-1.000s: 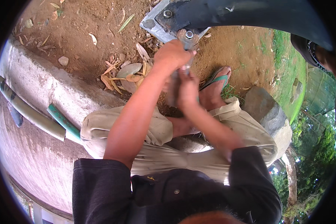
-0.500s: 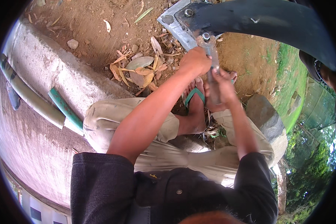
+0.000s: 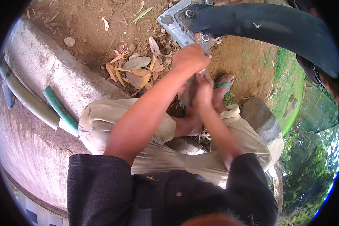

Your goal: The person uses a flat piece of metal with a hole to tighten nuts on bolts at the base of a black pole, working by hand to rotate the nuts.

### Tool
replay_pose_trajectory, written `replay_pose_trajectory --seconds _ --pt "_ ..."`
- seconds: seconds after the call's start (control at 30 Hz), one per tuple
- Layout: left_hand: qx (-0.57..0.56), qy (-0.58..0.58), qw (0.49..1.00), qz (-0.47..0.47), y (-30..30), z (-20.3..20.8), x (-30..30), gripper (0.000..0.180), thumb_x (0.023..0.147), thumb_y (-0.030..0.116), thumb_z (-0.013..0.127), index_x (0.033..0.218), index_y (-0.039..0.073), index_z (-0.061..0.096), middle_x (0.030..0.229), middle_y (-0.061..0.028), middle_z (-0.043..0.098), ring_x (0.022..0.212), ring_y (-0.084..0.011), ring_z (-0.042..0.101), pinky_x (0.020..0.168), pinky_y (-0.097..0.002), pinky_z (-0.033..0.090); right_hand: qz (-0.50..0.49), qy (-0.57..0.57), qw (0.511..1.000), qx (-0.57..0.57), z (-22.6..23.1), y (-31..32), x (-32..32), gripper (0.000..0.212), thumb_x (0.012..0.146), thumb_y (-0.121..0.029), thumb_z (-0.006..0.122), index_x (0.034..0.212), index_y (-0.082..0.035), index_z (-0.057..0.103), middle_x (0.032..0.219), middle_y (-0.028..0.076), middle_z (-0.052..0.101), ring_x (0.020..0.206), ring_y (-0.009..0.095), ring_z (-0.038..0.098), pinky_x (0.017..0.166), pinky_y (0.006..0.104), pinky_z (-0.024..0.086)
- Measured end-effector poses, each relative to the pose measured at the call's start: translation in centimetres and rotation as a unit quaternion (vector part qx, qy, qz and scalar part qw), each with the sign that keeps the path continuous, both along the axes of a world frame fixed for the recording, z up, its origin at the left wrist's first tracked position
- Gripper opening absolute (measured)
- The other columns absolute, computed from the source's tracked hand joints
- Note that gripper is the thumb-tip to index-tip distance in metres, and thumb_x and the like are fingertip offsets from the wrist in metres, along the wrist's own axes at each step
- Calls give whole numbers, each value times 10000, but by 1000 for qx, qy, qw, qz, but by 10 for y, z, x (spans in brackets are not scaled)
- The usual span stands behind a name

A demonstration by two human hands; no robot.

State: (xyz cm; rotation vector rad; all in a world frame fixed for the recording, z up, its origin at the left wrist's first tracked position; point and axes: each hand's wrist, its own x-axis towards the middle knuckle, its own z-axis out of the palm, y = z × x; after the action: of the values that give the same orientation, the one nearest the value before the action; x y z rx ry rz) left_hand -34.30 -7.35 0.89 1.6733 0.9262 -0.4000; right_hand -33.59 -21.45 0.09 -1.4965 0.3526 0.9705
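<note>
A metal wrench point(image 3: 207, 46) has its open jaw around a nut point(image 3: 205, 38) on a grey metal plate point(image 3: 170, 19). My left hand point(image 3: 191, 59) is closed round the wrench just below the jaw. Lower down, my right hand point(image 3: 204, 90) grips the handle, slightly blurred, with part of the handle hidden by my fingers. A second nut point(image 3: 189, 14) sits on the same plate, beside the foot of a thick, curved black metal piece point(image 3: 260, 19).
Dry leaves point(image 3: 137, 71) lie on the soil left of my hands. A concrete curb point(image 3: 64, 64) runs along the left, with a green pipe piece point(image 3: 60, 106) beside it. A large rock point(image 3: 261, 118) is by my right knee. Another person's arm point(image 3: 327, 83) shows at the right edge.
My right hand has swung left with the wrench handle, toward my left foot. My left hand has shifted slightly left on the wrench, and the jaw remains at the nut.
</note>
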Motion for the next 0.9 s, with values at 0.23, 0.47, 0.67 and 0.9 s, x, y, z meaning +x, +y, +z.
replay_pose_trajectory --seconds 0.23,0.47,0.67,0.9 --pt "48 51 994 -81 22 12 -5 552 922 453 699 1295 48 659 1291 -167 695 1199 -330 671 975 -438 542 -37 -64 997 -2 -28 16 -40 197 1074 -284 554 1111 -95 596 746 -5 577 551 120 536 498 285 430" --pt "-10 -33 996 -82 -8 -23 4 557 933 436 676 1237 -31 645 1216 -247 694 1168 -380 671 980 -475 528 197 -11 978 -62 9 -47 53 213 1078 -271 540 1126 -66 570 744 103 658 567 230 645 496 375 545" --pt "-114 -97 989 -17 -19 -36 14 512 969 387 631 1252 -39 643 1282 -255 664 1204 -414 642 1015 -482 509 378 54 920 -86 37 -33 143 238 1076 -306 532 1151 -82 560 724 122 661 526 231 632 497 360 540" --pt "-94 -86 992 -2 -14 -17 16 576 975 442 616 1274 -50 632 1335 -270 628 1241 -416 614 1059 -481 474 335 16 941 -51 12 -47 123 251 1068 -307 547 1174 -80 560 715 132 660 525 232 632 494 366 534"
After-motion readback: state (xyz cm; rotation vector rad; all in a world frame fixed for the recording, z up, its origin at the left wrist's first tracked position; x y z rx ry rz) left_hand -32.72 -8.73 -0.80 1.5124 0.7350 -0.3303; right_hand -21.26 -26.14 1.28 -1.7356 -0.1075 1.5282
